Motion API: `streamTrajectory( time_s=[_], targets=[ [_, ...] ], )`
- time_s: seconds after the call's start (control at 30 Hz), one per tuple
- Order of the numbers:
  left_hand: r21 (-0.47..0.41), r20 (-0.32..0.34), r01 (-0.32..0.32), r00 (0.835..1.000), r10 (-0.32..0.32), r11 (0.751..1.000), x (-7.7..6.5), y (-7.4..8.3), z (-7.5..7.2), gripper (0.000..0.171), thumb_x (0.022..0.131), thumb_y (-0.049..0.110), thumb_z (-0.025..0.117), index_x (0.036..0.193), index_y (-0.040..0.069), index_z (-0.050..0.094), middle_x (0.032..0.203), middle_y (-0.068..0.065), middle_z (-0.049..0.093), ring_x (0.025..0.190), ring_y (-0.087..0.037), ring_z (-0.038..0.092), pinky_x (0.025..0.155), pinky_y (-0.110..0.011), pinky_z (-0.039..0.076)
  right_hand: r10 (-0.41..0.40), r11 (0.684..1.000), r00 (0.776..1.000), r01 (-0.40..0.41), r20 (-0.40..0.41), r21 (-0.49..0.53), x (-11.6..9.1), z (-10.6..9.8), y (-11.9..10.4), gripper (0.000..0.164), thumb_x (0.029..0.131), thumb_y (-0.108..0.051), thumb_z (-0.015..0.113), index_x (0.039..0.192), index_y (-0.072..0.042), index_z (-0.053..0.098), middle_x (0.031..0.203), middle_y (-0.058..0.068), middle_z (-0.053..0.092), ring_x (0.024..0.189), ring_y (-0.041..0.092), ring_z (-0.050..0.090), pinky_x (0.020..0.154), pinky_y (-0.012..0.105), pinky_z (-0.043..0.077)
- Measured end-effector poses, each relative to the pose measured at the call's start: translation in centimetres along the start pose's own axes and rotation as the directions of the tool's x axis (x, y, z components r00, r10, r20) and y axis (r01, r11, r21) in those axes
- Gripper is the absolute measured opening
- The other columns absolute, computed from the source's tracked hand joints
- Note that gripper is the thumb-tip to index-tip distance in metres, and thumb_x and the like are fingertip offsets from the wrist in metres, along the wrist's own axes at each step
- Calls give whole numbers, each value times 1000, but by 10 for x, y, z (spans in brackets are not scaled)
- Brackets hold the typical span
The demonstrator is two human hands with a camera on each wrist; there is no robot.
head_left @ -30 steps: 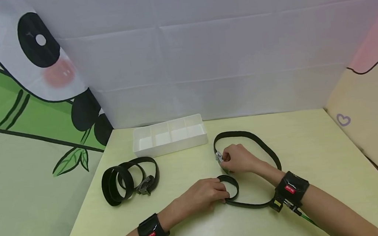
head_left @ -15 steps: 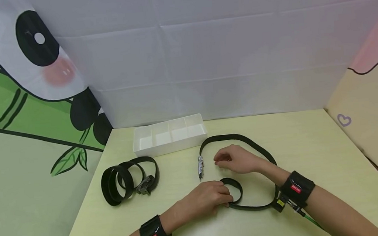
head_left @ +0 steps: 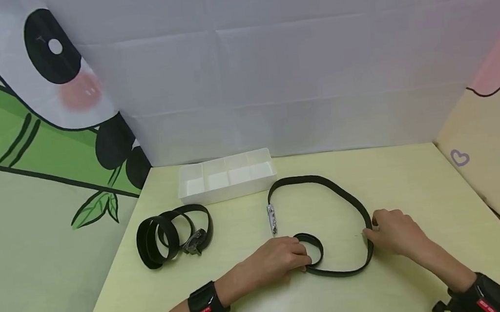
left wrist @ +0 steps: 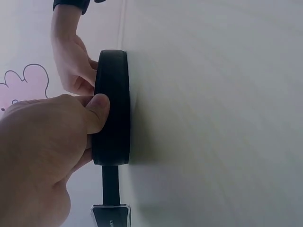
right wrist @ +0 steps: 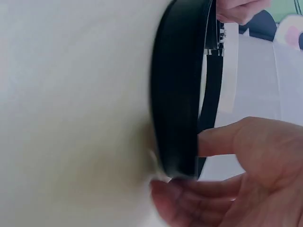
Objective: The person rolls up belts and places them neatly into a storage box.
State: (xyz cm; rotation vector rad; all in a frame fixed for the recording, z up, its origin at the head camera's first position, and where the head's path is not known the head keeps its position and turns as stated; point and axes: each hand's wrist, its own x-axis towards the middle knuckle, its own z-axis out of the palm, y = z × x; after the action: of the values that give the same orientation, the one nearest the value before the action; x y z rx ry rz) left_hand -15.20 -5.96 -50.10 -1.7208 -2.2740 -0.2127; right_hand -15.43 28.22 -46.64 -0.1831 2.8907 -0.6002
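A black belt (head_left: 343, 195) stands on its edge in a wide loop, one end wound into a small coil (head_left: 320, 251). Its silver buckle (head_left: 272, 219) is at the left end of the loop. My left hand (head_left: 277, 259) pinches the coil, and the thumb (left wrist: 98, 112) lies on its outer face in the left wrist view. At the loop's right side, my right hand (head_left: 397, 232) grips the strap (right wrist: 177, 90) between thumb and fingers, with the thumb inside the loop. A second black belt (head_left: 144, 245) lies coiled at the left, its dark buckle (head_left: 195, 242) facing front.
A white tray (head_left: 228, 193) with several compartments stands at the back of the pale table (head_left: 410, 173). A pale cloth wall (head_left: 314, 72) rises behind it. Printed panels border the left and right sides.
My right hand has let go of the buckle and moved right to the strap's far side. The buckle end has swung left. My left hand keeps hold of the coil.
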Motion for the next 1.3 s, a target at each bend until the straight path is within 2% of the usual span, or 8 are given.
streamTrajectory(
  time_s=[0.1,0.3,0.4,0.73,0.83,1.03,1.13,1.3],
  targets=[
    [-5,-1,-3,1000,3,1000,1,0,-1,13,100,11,85,103,23,84,98,14,80,92,-6,69,87,-16,57,-79,993,997,78,3,86,6,3,7,18,99,-13,76,105,4,74,88,8,74,72,19,62,63,34,49],
    [-35,24,-34,999,34,999,10,3,-4,7,100,21,87,102,27,84,98,16,80,92,-5,69,85,-14,56,-247,957,969,245,-1,156,24,6,0,41,96,5,69,136,17,69,119,27,79,88,20,75,65,28,56],
    [-14,56,-36,998,36,999,15,4,-6,8,98,24,88,98,29,82,96,17,78,91,-5,68,82,-14,55,-318,935,948,310,18,170,37,9,-11,41,97,9,67,138,15,70,128,29,77,87,16,73,63,25,54],
    [-12,134,-27,991,28,1000,28,8,-5,6,98,27,88,101,30,83,95,17,77,93,-5,69,85,-18,57,-452,873,892,439,15,214,79,31,-57,25,103,1,73,127,1,80,106,8,83,92,15,76,77,29,59],
    [-18,136,-21,990,23,1000,29,9,-4,6,98,28,88,103,29,84,97,17,78,94,-6,70,86,-20,58,-440,874,898,426,8,233,79,30,-61,21,105,-7,75,124,-1,81,105,6,84,94,17,78,80,32,62],
    [17,122,-21,992,19,1000,32,9,-3,5,98,28,88,99,28,83,94,17,77,89,-6,71,83,-20,58,-273,957,962,274,-21,94,42,13,-51,15,105,-15,75,99,-4,82,84,0,75,72,12,65,64,30,53],
    [28,119,-15,993,11,1000,33,9,-2,6,98,30,88,97,28,83,92,17,76,88,-6,71,82,-20,58,-149,988,988,147,44,50,17,8,-44,33,100,-20,80,70,-11,70,61,-6,53,55,10,46,53,26,37],
    [23,111,-9,994,7,1000,35,7,-1,6,98,30,88,96,28,82,90,17,75,87,-7,71,82,-20,58,-74,995,991,66,115,72,-5,14,-35,45,98,-17,80,60,-17,56,54,-9,40,51,10,39,52,27,32]
  ],
)
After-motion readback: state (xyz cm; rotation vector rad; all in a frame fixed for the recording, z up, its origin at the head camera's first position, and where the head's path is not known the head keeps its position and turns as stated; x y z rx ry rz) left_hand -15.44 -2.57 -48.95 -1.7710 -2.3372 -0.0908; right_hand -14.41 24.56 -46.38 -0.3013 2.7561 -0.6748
